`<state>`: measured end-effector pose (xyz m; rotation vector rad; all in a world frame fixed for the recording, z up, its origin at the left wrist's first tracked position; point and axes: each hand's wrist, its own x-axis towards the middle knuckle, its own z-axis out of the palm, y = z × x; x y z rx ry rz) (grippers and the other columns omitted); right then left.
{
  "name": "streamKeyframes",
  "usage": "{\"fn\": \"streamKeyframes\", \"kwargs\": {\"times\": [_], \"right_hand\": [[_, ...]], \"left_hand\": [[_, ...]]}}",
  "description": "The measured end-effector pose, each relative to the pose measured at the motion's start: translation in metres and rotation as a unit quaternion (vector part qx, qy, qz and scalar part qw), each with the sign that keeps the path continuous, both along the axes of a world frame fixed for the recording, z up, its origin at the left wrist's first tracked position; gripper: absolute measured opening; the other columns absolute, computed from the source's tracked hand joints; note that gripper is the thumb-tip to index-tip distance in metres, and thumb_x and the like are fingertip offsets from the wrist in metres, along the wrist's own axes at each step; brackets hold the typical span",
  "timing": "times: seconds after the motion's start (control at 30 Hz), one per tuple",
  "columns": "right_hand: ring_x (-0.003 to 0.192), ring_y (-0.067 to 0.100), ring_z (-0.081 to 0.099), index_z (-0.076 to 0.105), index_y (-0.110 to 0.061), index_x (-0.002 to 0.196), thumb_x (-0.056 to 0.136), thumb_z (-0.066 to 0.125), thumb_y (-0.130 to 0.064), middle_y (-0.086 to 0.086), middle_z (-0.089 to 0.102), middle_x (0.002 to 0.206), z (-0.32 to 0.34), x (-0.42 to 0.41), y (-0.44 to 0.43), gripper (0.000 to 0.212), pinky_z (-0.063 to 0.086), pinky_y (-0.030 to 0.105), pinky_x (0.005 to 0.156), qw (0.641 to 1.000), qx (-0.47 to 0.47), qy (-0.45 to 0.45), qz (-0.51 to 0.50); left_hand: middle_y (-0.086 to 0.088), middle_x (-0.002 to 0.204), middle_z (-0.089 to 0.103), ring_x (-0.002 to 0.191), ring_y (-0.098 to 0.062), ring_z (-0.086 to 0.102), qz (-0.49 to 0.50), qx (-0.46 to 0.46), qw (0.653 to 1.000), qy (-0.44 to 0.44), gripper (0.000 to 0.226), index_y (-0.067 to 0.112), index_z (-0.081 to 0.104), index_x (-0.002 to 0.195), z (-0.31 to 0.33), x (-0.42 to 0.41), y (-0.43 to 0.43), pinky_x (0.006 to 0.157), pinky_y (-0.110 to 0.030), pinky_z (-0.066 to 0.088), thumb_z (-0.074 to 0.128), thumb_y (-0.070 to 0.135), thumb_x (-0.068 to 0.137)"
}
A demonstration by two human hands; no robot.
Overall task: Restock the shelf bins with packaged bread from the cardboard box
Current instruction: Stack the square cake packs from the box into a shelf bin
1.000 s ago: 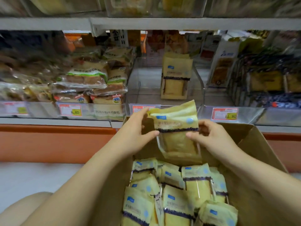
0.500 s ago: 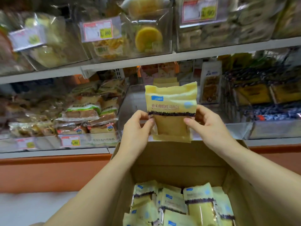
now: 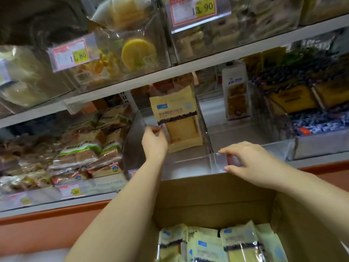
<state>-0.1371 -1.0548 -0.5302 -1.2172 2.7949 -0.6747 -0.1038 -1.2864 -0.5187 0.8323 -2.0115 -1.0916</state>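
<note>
1. L hand (image 3: 154, 141): thumb and fingers pinched on the lower-left edge of a yellow bread pkt (image 3: 177, 118), arm reaching up over the box.
2. That pkt stands upright, slightly tilted, inside the middle clear bin (image 3: 132, 133) on the lower shelf. A dark band crosses its middle and a blue label sits top left. The top of a second pkt like it (image 3: 182, 91) shows just behind.
3. R hand (image 3: 251, 161): holds nothing, fingers spread and loosely bent. Index tip is at the top rim and thumb at the bottom of the front wall of the next bin (image 3: 245, 135) to the right, by a red-edged tag.
4. That next bin has one white upright pkt (image 3: 236, 95) at the back.
5. Left of the middle bin: stacked green-banded bread packs (image 3: 83, 154).
6. Below both arms: cardboard box (image 3: 207, 201), open, with more yellow pkts (image 3: 207, 244) standing in rows at its bottom.
7. Upper shelf board (image 3: 207, 66) carries clear bins with price tags (image 3: 194, 10). Goods in them are blurred.
</note>
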Motion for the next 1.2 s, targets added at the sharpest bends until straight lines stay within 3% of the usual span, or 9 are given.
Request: {"fn": "streamKeyframes", "kwargs": {"times": [0.27,0.43,0.5,0.57,0.63,0.73,0.9,1.03,1.2], "right_hand": [[0.124,0.005,0.047,0.053,-0.037,0.130,0.088,0.061,-0.042,-0.016,0.054,0.133,-0.006,-0.010,-0.002,0.043,0.038,0.029,0.106,1.000,-0.025,-0.001,0.005],[0.123,0.005,0.048,0.055,-0.035,0.129,0.088,0.062,-0.040,-0.016,0.055,0.133,-0.008,-0.013,-0.005,0.042,0.037,0.029,0.107,1.000,-0.025,-0.003,0.006],[0.124,0.005,0.047,0.055,-0.035,0.129,0.087,0.062,-0.040,-0.016,0.054,0.134,-0.010,-0.013,-0.006,0.043,0.035,0.028,0.107,1.000,-0.021,0.003,0.007],[0.124,0.004,0.047,0.055,-0.034,0.129,0.087,0.062,-0.040,-0.016,0.054,0.134,-0.011,-0.013,-0.008,0.043,0.034,0.028,0.108,1.000,-0.021,0.003,0.007],[0.124,0.005,0.047,0.055,-0.035,0.129,0.087,0.062,-0.040,-0.016,0.054,0.134,-0.012,-0.014,-0.008,0.043,0.036,0.029,0.108,1.000,-0.023,-0.002,0.008],[0.125,0.006,0.047,0.055,-0.034,0.129,0.088,0.062,-0.039,-0.016,0.054,0.135,-0.013,-0.015,-0.007,0.042,0.037,0.031,0.109,1.000,-0.020,-0.005,0.010],[0.126,0.008,0.047,0.055,-0.032,0.130,0.089,0.060,-0.038,-0.013,0.053,0.136,-0.009,-0.013,-0.007,0.042,0.036,0.032,0.109,1.000,-0.003,0.005,0.024],[0.124,0.008,0.047,0.057,-0.028,0.128,0.092,0.058,-0.034,-0.011,0.055,0.133,-0.005,-0.003,-0.004,0.037,0.034,0.030,0.109,0.998,-0.004,0.054,0.026],[0.114,0.008,0.052,0.062,-0.026,0.120,0.092,0.057,-0.029,-0.011,0.061,0.121,-0.002,0.024,-0.010,0.029,0.042,0.030,0.099,0.997,-0.032,0.065,0.035]], "left_hand": [[-0.014,0.096,0.064,0.097,-0.030,0.062,-0.030,0.051,0.993,-0.106,0.031,0.003,0.063,0.099,-0.024,-0.053,-0.024,0.072,-0.029,0.042,0.044,0.027,0.099],[-0.016,0.112,0.064,0.102,-0.031,0.062,-0.044,0.120,0.979,-0.156,0.022,0.006,0.062,0.110,-0.036,-0.066,-0.031,0.085,-0.037,0.053,0.046,0.015,0.098],[-0.018,0.105,0.064,0.092,-0.031,0.061,-0.083,0.134,0.969,-0.190,0.018,0.006,0.059,0.093,-0.042,-0.066,-0.035,0.085,-0.044,0.054,0.043,0.014,0.097],[-0.019,0.105,0.063,0.094,-0.033,0.061,-0.121,0.122,0.960,-0.221,0.019,0.005,0.059,0.098,-0.043,-0.063,-0.033,0.088,-0.050,0.053,0.041,0.010,0.095],[-0.016,0.110,0.062,0.100,-0.032,0.061,-0.140,0.086,0.952,-0.260,0.023,0.006,0.056,0.115,-0.043,-0.060,-0.030,0.087,-0.048,0.054,0.042,0.012,0.097],[-0.010,0.106,0.058,0.090,-0.024,0.058,-0.164,0.000,0.936,-0.310,0.016,0.008,0.049,0.112,-0.040,-0.059,-0.024,0.073,-0.033,0.051,0.045,0.009,0.097],[-0.011,0.122,0.056,0.108,-0.029,0.056,-0.165,-0.089,0.935,-0.301,0.056,0.005,0.032,0.138,-0.037,-0.053,-0.025,0.079,-0.031,0.043,0.057,0.020,0.091],[-0.010,0.126,0.053,0.113,-0.028,0.055,-0.172,-0.173,0.943,-0.226,0.061,0.022,0.032,0.140,-0.032,-0.023,-0.014,0.094,-0.044,0.049,0.061,0.027,0.086],[0.002,0.140,0.047,0.127,-0.015,0.046,-0.220,-0.253,0.922,-0.193,0.050,0.025,0.041,0.142,-0.019,0.044,0.016,0.103,-0.033,0.041,0.056,0.024,0.094]]}}
